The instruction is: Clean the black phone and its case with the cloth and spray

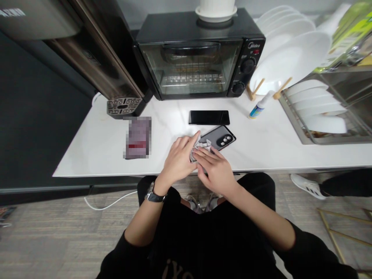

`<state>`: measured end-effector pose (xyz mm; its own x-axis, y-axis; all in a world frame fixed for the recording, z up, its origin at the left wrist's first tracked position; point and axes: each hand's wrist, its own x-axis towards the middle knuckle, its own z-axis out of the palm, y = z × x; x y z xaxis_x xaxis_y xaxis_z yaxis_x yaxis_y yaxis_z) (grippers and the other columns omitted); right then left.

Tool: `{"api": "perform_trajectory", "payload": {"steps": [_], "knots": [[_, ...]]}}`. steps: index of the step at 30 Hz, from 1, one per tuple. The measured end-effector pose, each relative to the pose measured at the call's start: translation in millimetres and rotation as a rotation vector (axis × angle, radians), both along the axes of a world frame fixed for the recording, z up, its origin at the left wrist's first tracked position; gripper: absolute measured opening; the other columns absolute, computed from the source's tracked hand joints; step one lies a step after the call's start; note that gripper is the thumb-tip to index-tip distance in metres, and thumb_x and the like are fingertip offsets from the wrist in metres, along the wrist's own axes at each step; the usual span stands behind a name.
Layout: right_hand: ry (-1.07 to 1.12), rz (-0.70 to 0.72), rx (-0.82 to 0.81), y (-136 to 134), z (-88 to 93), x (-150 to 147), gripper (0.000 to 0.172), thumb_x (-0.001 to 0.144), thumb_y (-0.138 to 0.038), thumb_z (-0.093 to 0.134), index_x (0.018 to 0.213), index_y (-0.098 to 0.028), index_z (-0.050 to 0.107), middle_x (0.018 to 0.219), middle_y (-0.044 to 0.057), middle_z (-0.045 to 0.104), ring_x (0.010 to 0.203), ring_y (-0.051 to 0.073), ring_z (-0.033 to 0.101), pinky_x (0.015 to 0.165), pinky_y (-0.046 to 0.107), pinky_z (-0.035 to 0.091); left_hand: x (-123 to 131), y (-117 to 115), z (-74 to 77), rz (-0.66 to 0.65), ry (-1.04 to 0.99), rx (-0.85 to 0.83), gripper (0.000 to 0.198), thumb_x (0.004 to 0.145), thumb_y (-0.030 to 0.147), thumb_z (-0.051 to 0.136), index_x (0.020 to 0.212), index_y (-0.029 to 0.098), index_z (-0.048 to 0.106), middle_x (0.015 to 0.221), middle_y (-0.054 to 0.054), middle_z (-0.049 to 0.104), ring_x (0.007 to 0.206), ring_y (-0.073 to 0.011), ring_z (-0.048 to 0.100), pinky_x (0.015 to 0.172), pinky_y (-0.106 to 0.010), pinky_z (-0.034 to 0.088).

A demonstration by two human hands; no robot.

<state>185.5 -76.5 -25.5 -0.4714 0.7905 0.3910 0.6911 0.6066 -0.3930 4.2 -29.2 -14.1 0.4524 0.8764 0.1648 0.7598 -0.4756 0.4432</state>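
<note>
White counter (261, 151), oven (200, 54) beyond the hands. The left hand (177, 159) pinches a crumpled cloth (201, 147); the right hand (217, 171) lies flat-fingered on it. The phone (220, 137) lies under the cloth, its long axis slanting away rightward, nearer the right hand.

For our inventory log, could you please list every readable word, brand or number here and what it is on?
"Midea": toaster oven, control panel.
"iX", cut off: black shirt.
Too blurred to read: spray bottle label, lettering on the grey appliance top left.
</note>
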Motion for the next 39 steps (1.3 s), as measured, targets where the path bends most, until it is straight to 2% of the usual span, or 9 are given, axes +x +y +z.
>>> {"api": "perform_trajectory", "payload": {"steps": [3, 8, 15, 20, 24, 28, 31, 36, 39], "knots": [[-0.059, -0.045, 0.014, 3, -0.1, 35, 0.039, 0.107, -0.026, 0.048, 0.141, -0.019, 0.066, 0.147, 0.007, 0.071, 0.146, 0.023, 0.059, 0.131, 0.051, 0.032, 2, 0, 2.2, 0.001, -0.007, 0.002, 0.096, 0.091, 0.043, 0.074, 0.171, 0.024, 0.025, 0.134, -0.011, 0.059, 0.122, -0.0329, 0.052, 0.108, -0.047, 0.046], [-0.141, -0.33, 0.061, 21, 0.8, 67, 0.04, 0.109, -0.032, 0.048, 0.143, -0.018, 0.062, 0.15, 0.013, 0.067, 0.139, 0.031, 0.064, 0.132, 0.066, 0.018, 4, 0, 3.8, -0.004, -0.013, 0.0, 0.1, 0.092, 0.057, 0.074, 0.172, 0.028, 0.021, 0.137, -0.011, 0.06, 0.123, -0.0334, 0.053, 0.109, -0.049, 0.044], [-0.121, -0.409, 0.021, 37, -0.8, 17, 0.047, 0.106, -0.034, 0.047, 0.142, -0.007, 0.06, 0.154, 0.022, 0.062, 0.148, 0.038, 0.054, 0.128, 0.065, 0.029, 4, 1, 3.6, 0.001, -0.023, -0.005, 0.099, 0.092, 0.049, 0.075, 0.172, 0.026, 0.021, 0.137, -0.01, 0.06, 0.124, -0.0329, 0.051, 0.11, -0.048, 0.044], [-0.069, -0.169, -0.027, 10, 9.0, -15, 0.045, 0.106, -0.032, 0.046, 0.14, -0.008, 0.065, 0.15, 0.019, 0.066, 0.145, 0.033, 0.058, 0.131, 0.06, 0.028, 2, 0, 1.6, 0.001, 0.007, -0.001, 0.088, 0.092, 0.022, 0.06, 0.172, 0.023, 0.022, 0.134, -0.011, 0.058, 0.121, -0.0311, 0.05, 0.107, -0.045, 0.046], [-0.05, -0.107, -0.044, -6, 10.8, 2, 0.04, 0.108, -0.029, 0.046, 0.14, -0.016, 0.066, 0.149, 0.012, 0.069, 0.145, 0.026, 0.059, 0.129, 0.055, 0.034, 3, 0, 1.5, 0.032, 0.024, -0.01, 0.091, 0.093, 0.03, 0.066, 0.172, 0.023, 0.022, 0.133, -0.011, 0.057, 0.122, -0.0325, 0.05, 0.107, -0.046, 0.047], [-0.113, -0.302, 0.026, 11, 4.2, 43, 0.042, 0.111, -0.04, 0.047, 0.142, -0.02, 0.065, 0.152, 0.011, 0.066, 0.146, 0.031, 0.059, 0.128, 0.063, 0.029, 6, 0, 2.8, 0.021, -0.03, -0.001, 0.098, 0.093, 0.053, 0.074, 0.172, 0.026, 0.022, 0.137, -0.011, 0.058, 0.125, -0.0333, 0.052, 0.112, -0.049, 0.044], [-0.124, -0.414, 0.077, 30, -1.2, 58, 0.048, 0.111, -0.046, 0.046, 0.146, -0.018, 0.063, 0.152, 0.013, 0.066, 0.141, 0.034, 0.063, 0.129, 0.067, 0.024, 6, 1, 2.9, 0.02, -0.04, -0.002, 0.099, 0.093, 0.057, 0.074, 0.172, 0.026, 0.022, 0.138, -0.011, 0.059, 0.127, -0.0329, 0.053, 0.113, -0.049, 0.043], [-0.094, -0.457, 0.088, 44, -2.3, 27, 0.059, 0.109, -0.055, 0.048, 0.144, -0.011, 0.066, 0.148, 0.021, 0.067, 0.142, 0.039, 0.061, 0.122, 0.062, 0.038, 5, 2, 1.7, 0.007, -0.041, 0.008, 0.097, 0.093, 0.052, 0.074, 0.172, 0.028, 0.022, 0.138, -0.01, 0.06, 0.126, -0.0327, 0.053, 0.111, -0.048, 0.044], [-0.084, -0.36, 0.057, 33, 1.8, -4, 0.056, 0.109, -0.05, 0.047, 0.14, -0.009, 0.068, 0.145, 0.021, 0.069, 0.141, 0.038, 0.062, 0.124, 0.06, 0.036, 4, 3, -0.8, -0.004, -0.04, 0.022, 0.09, 0.094, 0.036, 0.07, 0.171, 0.026, 0.024, 0.135, -0.01, 0.059, 0.123, -0.0313, 0.052, 0.109, -0.046, 0.046]]}}
